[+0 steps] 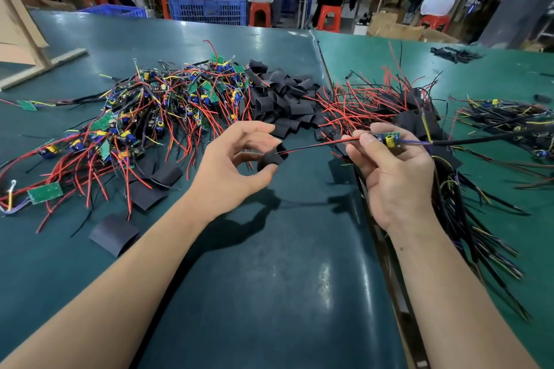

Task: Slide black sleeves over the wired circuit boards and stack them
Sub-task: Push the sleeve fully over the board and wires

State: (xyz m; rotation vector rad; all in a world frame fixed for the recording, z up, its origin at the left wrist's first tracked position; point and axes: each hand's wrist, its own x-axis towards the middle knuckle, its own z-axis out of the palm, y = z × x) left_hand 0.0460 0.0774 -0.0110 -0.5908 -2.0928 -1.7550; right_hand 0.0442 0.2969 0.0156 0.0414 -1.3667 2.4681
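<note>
While left fingers (pixel 263 172) pinch a black sleeve (pixel 271 159), right fingers (pixel 364 141) clamp the wired board (pixel 386 137) above bare mat (pixel 269 278).

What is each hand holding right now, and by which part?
Left hand pinches the black sleeve by its sides. Right hand fingers hold the circuit board at the red-wire end.

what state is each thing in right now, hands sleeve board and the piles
left hand: pinches the black sleeve, mouth held open
black sleeve: red and black wire tips just entering, board not yet inside
right hand: pinches the circuit board
circuit board: bare, held above the table
unsleeved boards pile: tangled, left of centre
loose sleeves heap: flat, empty
sleeved boards stack: lying at right
</note>
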